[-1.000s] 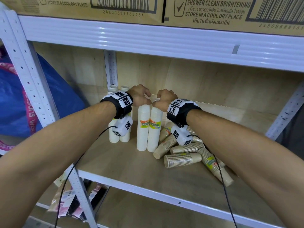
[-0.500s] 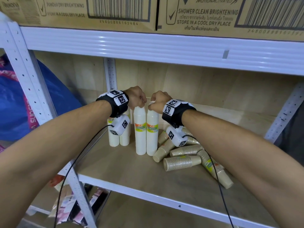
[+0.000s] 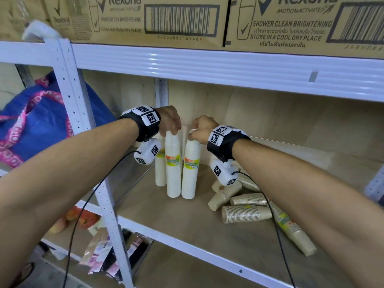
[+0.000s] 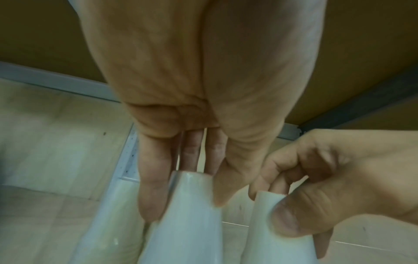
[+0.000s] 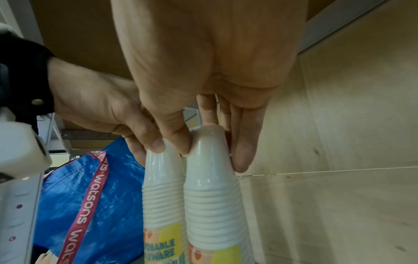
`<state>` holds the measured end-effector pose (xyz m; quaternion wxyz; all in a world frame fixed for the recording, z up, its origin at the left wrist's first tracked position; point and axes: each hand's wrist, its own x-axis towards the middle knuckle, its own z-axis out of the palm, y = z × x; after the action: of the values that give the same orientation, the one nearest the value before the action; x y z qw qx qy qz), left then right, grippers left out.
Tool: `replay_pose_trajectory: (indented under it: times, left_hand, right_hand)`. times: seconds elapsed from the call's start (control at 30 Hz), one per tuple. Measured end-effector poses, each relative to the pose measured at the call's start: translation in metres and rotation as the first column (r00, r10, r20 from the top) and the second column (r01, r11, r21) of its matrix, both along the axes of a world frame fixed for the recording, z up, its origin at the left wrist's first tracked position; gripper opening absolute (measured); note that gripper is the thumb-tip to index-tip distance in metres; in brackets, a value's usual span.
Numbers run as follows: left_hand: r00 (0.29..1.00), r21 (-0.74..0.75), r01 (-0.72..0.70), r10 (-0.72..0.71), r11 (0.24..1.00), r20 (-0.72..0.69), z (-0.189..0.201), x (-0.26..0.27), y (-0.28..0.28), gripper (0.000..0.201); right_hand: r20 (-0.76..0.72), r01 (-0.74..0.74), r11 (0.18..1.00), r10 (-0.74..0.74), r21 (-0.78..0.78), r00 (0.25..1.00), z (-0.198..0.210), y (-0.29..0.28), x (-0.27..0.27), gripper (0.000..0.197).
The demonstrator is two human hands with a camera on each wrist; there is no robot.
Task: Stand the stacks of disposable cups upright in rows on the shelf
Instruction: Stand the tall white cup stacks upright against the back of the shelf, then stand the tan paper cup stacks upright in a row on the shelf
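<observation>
Ideally, pinching each white cup stack top, our left hand and right hand set both squarely on the shelf.

A: What's the unit? White metal rack, perforated uprights, light wood-look boards and back panel.

B: Up top, 2 brown cartons w/ barcodes, side by side.

A: Left of the rack, a blue woven bag w/ pink straps. Lower level holds packets, prob. snack packs, too blurred to read.

B: Lighting's even, glare on the beam.
</observation>
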<state>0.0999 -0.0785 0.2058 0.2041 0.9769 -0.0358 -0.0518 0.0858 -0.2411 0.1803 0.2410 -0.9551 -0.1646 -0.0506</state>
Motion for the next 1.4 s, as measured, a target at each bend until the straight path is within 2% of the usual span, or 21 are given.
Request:
replay_pose_trajectory:
  times: [0.53, 0.8, 1.0, 1.2, 1.27, 1.4]
  left_hand:
    - [0.999, 0.120, -0.047, 0.044, 0.992, 0.033, -0.008, -0.012, 0.050, 0.035]
    - [0.997, 0.067, -0.057, 0.054, 0.996, 0.058, -0.009, -0.009, 0.059, 0.033]
    - [0.987, 0.090, -0.045, 0.030, 0.995, 0.157, 0.003, -0.006, 0.055, 0.033]
    - [0.975, 0.016, 0.031, -0.034, 0.999, 0.220, 0.016, 0.003, 0.024, 0.026]
    - [0.971, -0.002, 0.069, -0.067, 0.998, 0.232, 0.016, 0.007, 0.007, 0.027]
    - [0.960, -0.048, 0.162, -0.147, 0.986, 0.237, 0.003, 0.012, -0.031, 0.028]
  right_hand:
    - [0.005, -0.098, 0.995, 0.097, 0.027, 0.995, -0.011, 0.067, 0.009, 0.040]
    - [0.044, -0.112, 0.994, 0.112, -0.004, 0.993, -0.016, 0.074, 0.011, 0.037]
    - [0.035, -0.148, 0.989, 0.148, -0.010, 0.988, -0.009, 0.063, 0.016, 0.051]
    - [-0.002, -0.144, 0.979, 0.145, -0.145, 0.989, -0.007, 0.034, 0.022, 0.065]
    - [-0.021, -0.117, 0.977, 0.115, -0.180, 0.993, -0.010, 0.018, 0.024, 0.069]
    - [-0.073, -0.060, 0.973, 0.044, -0.223, 0.996, -0.020, -0.022, 0.024, 0.065]
